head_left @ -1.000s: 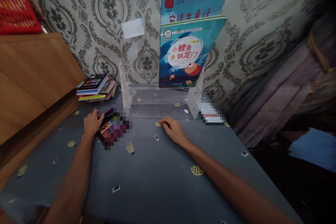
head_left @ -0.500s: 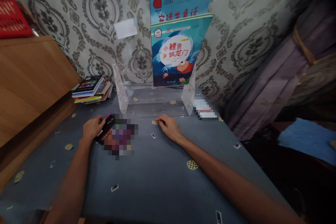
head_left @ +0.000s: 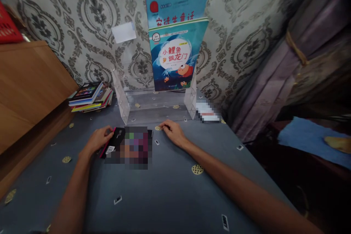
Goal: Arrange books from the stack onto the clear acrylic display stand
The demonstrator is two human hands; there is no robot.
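While my left forearm reaches up the table (head_left: 153, 197) with the wrist bent toward the middle, my left hand (head_left: 97, 140) lies back upward, its fingers curled over the left edge of one black book (head_left: 124, 146). I touch that edge, but I cannot tell whether my thumb, out of sight, pinches it or not. My right hand (head_left: 175, 135) rests well to the book's right, loosely curled, with nothing seen in it; whether its fingertips meet I cannot tell.

The book lies flat on the table in front of me, between my two hands. Its pink edge runs away from me, leaning right at the far end, with one barcode label (head_left: 110, 149) near its closer corner. Blurred squares cover much of the cover, so its long axis is unclear.

Beyond stands one clear stand (head_left: 120, 98) bearing two upright books: a front book (head_left: 178, 56) with a fish on its cover, and a rear book (head_left: 178, 5) rising above it. To the left sits one stack of books (head_left: 90, 97), too overlapped to count; to the right, one blurred white item (head_left: 208, 112). Farther right is one blue cloth (head_left: 318, 139).
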